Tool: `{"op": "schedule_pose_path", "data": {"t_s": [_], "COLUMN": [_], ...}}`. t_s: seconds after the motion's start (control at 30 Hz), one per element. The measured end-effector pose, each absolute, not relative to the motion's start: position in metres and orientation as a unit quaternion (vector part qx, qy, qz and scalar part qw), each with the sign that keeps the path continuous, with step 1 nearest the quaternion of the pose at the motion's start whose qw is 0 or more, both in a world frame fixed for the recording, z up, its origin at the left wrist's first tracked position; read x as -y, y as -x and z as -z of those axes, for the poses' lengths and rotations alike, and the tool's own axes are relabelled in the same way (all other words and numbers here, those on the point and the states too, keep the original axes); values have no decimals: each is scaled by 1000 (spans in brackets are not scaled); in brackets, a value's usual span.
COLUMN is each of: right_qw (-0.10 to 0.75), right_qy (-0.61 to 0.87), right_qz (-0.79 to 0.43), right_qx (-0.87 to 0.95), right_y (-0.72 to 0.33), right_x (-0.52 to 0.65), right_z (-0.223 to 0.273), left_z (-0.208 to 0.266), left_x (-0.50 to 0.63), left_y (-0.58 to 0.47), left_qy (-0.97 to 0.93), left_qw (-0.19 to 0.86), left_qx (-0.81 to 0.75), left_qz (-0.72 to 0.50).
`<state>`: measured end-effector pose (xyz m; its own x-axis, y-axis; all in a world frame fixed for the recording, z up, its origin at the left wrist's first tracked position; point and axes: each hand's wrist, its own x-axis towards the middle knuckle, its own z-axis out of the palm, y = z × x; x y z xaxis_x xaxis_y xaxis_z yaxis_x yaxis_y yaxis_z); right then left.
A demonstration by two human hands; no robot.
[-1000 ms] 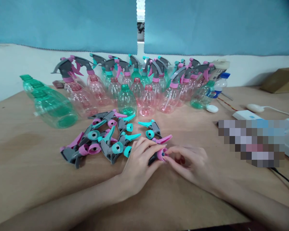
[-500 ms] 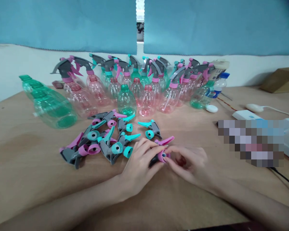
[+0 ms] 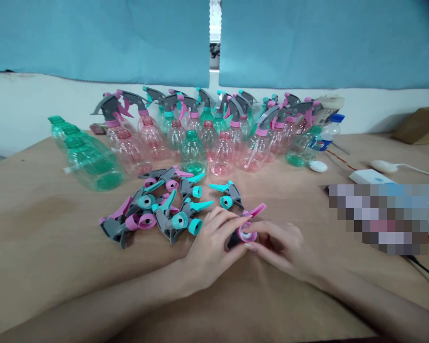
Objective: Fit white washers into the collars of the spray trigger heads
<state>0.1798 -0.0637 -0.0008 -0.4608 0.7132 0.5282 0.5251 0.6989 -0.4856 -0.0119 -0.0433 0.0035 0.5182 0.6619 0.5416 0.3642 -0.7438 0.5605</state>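
Note:
My left hand [image 3: 214, 243] is closed round a grey trigger spray head [image 3: 233, 240] whose pink trigger points up to the right. Its pink collar faces me, with a whitish insert showing inside. My right hand [image 3: 284, 245] pinches at this collar: the index fingertip reaches into the opening and the thumb touches the lower rim. To the left of my hands lies a pile of loose spray heads [image 3: 164, 220] with pink or turquoise collars and triggers. One turquoise and grey spray head [image 3: 231, 195] lies apart, just beyond my left hand.
Several pink bottles [image 3: 222, 155] and green bottles [image 3: 193, 155] stand at the back, many with spray heads. Green bottles [image 3: 93, 162] lean together at the left. A blue-capped bottle [image 3: 331, 131], a white mouse-like object [image 3: 383, 166] and a blurred-out item [image 3: 379, 219] are at the right.
The view has shifted slightly, so everything sits lower and further right. The right index finger has moved onto the collar's opening, and the whitish insert shows more.

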Motion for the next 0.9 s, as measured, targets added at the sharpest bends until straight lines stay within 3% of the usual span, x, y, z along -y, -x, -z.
{"op": "schedule_pose_path", "data": {"t_s": [0.33, 0.67, 0.9], "right_qw": [409, 380, 354], "right_qy": [373, 437, 431], "right_qz": [-126, -153, -166], "right_qx": [823, 801, 813], "right_y": [-191, -191, -189], "right_x": [65, 58, 56], "right_z": [4, 11, 9], "left_z": [-13, -62, -46], "left_x": [53, 18, -7], "left_y": [22, 111, 146], "left_qy": [-831, -788, -840], "left_qw": [178, -60, -56], "left_qx": [-342, -455, -508], "left_qz": [-401, -411, -181]}}
